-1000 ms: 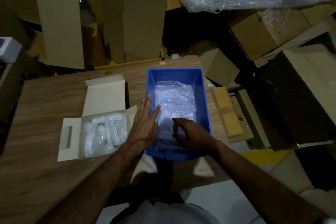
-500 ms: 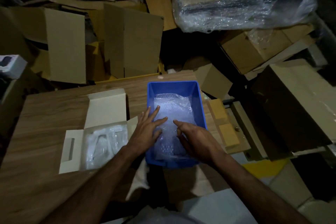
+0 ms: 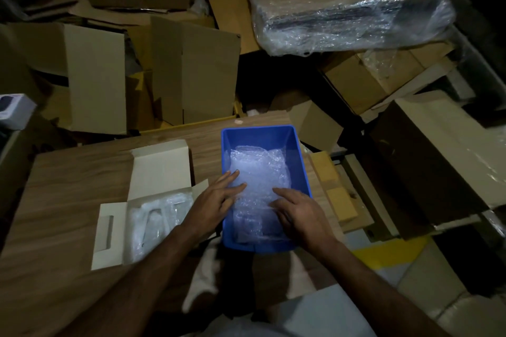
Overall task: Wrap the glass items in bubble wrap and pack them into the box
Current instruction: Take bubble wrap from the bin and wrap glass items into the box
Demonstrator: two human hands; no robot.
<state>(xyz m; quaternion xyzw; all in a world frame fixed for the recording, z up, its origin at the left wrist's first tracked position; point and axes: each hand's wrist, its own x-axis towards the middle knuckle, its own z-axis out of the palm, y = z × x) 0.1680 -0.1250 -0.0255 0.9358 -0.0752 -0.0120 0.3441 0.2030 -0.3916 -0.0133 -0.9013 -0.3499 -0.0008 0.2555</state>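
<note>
In the blue bin [image 3: 299,161] both hands lay flat on the bubble wrap [image 3: 260,172]: left hand [image 3: 216,200] had slid in from the rim, right hand [image 3: 298,210] uncurled, fingers straight, grasping nothing. Likely settling padding; wrapped items sat in the white box [image 3: 115,230], left.
</note>
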